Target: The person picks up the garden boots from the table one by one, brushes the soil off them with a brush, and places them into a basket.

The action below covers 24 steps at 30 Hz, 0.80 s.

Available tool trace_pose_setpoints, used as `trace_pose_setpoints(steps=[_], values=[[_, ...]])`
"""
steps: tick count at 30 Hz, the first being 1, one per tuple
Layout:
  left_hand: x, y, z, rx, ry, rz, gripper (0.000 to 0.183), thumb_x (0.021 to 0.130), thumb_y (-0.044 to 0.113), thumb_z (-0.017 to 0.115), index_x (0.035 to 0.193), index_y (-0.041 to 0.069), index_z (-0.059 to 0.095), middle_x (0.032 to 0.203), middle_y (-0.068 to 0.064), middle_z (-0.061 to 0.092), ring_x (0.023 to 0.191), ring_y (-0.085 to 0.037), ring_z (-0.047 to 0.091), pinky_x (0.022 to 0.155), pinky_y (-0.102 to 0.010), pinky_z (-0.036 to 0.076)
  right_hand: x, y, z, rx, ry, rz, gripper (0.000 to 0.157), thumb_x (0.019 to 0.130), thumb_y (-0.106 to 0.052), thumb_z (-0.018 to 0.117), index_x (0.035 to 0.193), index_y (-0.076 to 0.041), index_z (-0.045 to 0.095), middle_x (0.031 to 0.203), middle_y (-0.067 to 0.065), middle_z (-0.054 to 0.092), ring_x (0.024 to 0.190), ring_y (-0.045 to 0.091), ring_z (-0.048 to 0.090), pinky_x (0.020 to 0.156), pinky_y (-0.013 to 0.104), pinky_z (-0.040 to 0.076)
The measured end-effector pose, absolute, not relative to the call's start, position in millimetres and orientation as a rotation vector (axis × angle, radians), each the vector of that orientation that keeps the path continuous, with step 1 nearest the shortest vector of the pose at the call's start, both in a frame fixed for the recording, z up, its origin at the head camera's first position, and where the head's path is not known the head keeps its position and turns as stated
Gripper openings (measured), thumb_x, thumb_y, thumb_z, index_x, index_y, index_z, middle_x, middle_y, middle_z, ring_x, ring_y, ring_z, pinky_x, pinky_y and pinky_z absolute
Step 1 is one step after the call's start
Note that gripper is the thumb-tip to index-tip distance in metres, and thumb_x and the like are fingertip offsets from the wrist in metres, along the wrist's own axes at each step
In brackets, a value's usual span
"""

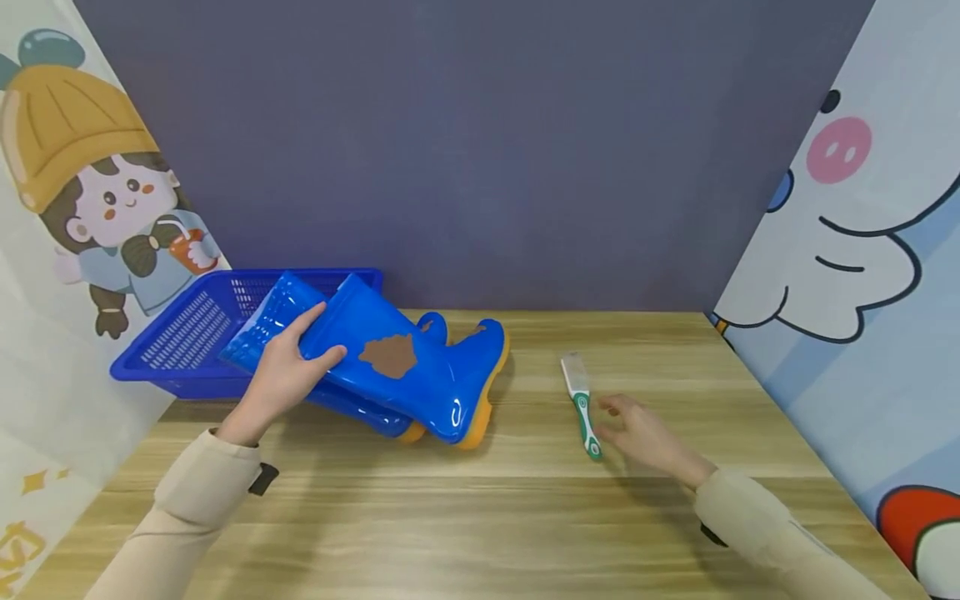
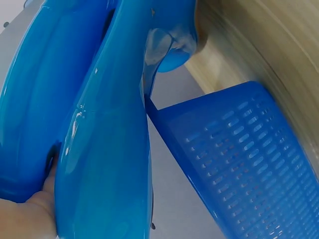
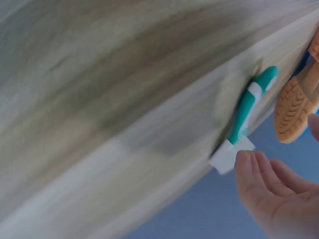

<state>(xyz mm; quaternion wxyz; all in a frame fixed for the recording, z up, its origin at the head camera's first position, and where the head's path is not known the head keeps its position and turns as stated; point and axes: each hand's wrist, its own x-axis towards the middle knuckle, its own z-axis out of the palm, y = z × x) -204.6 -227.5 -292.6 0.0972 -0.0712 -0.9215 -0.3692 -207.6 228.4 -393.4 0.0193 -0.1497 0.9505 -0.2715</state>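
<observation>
Two blue rain boots [image 1: 431,383] with orange soles lie side by side at a slant, toes to the right. The front one carries a large brown patch [image 1: 388,356] on its shaft. My left hand [image 1: 288,375] grips the pair by the shafts, its thumb over the front boot; in the left wrist view part of that hand shows between the two shafts. To the right, a tool with a green-and-white handle [image 1: 585,421] and a flat whitish head lies on the table. Just beside its handle, my right hand [image 1: 637,433] hovers with loosely bent fingers, holding nothing.
A blue plastic basket [image 1: 187,329] with slotted walls stands at the back left, partly behind the boot shafts. The wood-grain table [image 1: 465,533] ends at a dark grey back panel [image 1: 480,150]. Printed side panels [image 1: 862,400] stand left and right.
</observation>
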Motion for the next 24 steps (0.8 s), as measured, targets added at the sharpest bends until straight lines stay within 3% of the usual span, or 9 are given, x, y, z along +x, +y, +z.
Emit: trace_pose_setpoints(steps=[4, 6, 10, 14, 24], values=[[-203, -227, -292, -0.207, -2.728, -1.096, 0.071, 0.09, 0.035, 0.056, 0.147, 0.009, 0.021, 0.148, -0.024, 0.023, 0.131, -0.047, 0.026, 0.097, -0.063, 0.032, -220, 226, -404, -0.303, 2.781, -0.996, 0.061, 0.086, -0.023, 0.063, 0.131, 0.011, 0.039, 0.122, 0.025, 0.052, 0.109, 0.037, 0.052, 0.088, 0.05, 0.045], [-203, -227, -292, -0.207, -2.727, -1.098, 0.071, 0.09, 0.035, 0.056, 0.147, 0.01, 0.02, 0.148, -0.024, 0.023, 0.131, -0.046, 0.026, 0.097, -0.063, 0.031, -227, 224, -409, -0.242, 2.699, -1.078, 0.066, 0.084, -0.022, 0.064, 0.132, 0.013, 0.034, 0.116, 0.023, 0.053, 0.103, 0.032, 0.053, 0.085, 0.043, 0.047], [-203, -227, -293, -0.207, -2.729, -1.102, 0.072, 0.09, 0.034, 0.056, 0.147, 0.009, 0.02, 0.148, -0.024, 0.022, 0.131, -0.047, 0.025, 0.098, -0.063, 0.031, -238, 217, -420, -0.214, 2.605, -1.171, 0.052, 0.082, -0.013, 0.065, 0.119, 0.013, 0.042, 0.087, 0.01, 0.051, 0.073, 0.016, 0.052, 0.063, 0.025, 0.047], [-204, -228, -295, -0.207, -2.722, -1.1, 0.071, 0.09, 0.033, 0.057, 0.146, 0.008, 0.021, 0.148, -0.023, 0.023, 0.132, -0.046, 0.025, 0.098, -0.063, 0.03, -246, 210, -428, -0.246, 2.641, -1.156, 0.042, 0.079, -0.006, 0.064, 0.112, 0.014, 0.047, 0.07, 0.007, 0.054, 0.051, 0.01, 0.051, 0.048, 0.021, 0.046], [-205, -229, -294, -0.211, -2.726, -1.11, 0.071, 0.09, 0.033, 0.057, 0.146, 0.01, 0.021, 0.148, -0.023, 0.022, 0.132, -0.046, 0.025, 0.098, -0.062, 0.031, -258, 206, -431, 0.008, 2.771, -0.974, 0.03, 0.08, -0.015, 0.063, 0.101, 0.006, 0.054, 0.072, 0.007, 0.058, 0.053, 0.013, 0.052, 0.046, 0.024, 0.044]])
